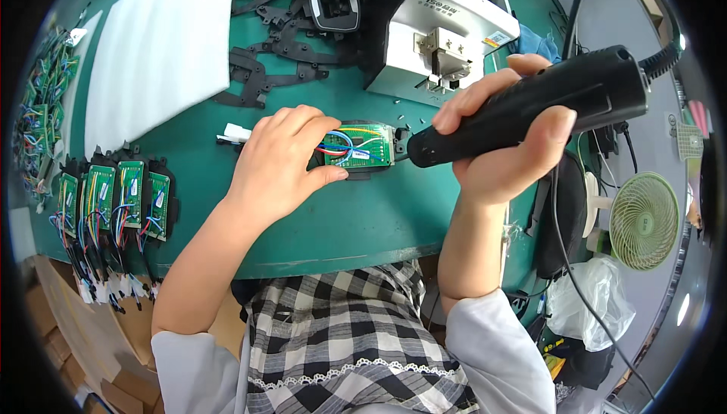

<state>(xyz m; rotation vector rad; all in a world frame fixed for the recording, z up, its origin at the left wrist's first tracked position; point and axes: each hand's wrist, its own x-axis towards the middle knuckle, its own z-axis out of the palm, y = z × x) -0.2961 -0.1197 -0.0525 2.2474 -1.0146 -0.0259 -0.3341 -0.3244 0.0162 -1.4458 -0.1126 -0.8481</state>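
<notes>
A green circuit board with blue, white, red and yellow wires lies in a black plastic frame on the green table. My left hand is closed on its left end, fingers at the far edge and thumb at the near edge. A white connector pokes out to the left of that hand. My right hand is wrapped around a black electric screwdriver, tilted with its cable end up to the right. Its narrow tip points at the board's right end; whether it touches a screw there I cannot make out.
A white screw feeder machine stands behind, with several loose screws before it. Black plastic frames lie at the back beside a white foam sheet. Wired boards rest at left. A green fan stands right.
</notes>
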